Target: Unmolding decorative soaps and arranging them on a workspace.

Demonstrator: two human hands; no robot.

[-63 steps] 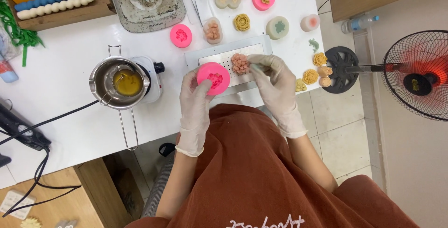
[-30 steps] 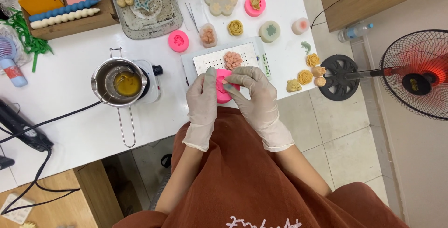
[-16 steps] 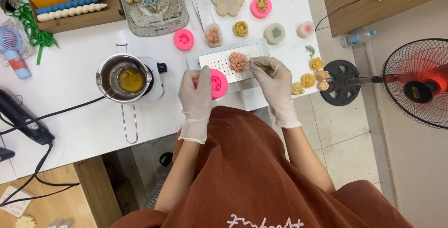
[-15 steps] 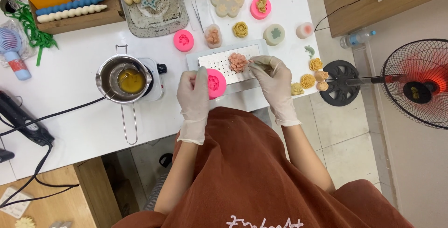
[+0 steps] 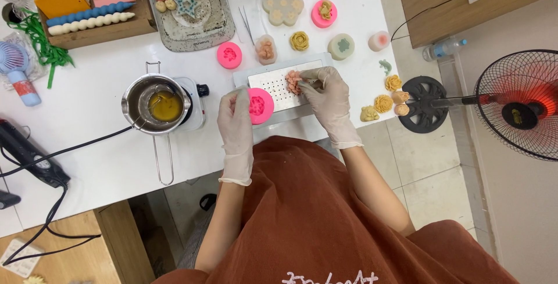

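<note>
Left hand [image 5: 237,117], gloved, fingers wrapped around a pink mould [image 5: 260,105] at the bench [image 5: 93,144] edge. Right hand [image 5: 326,89], fingers pinched on a pink flower [image 5: 293,82] resting on the perforated tray [image 5: 273,81]. Melting pot [image 5: 157,103] left of the mould.

1. Left hand [image 5: 236,122]: thin whitish disposable glove, cuff rolled at wrist.
2. Right hand [image 5: 329,101]: same glove type, wrinkled.
3. Forearms bare, no sleeves.
4. Rust-brown garment [image 5: 325,220] w/ white embroidered lettering, lower edge.
</note>
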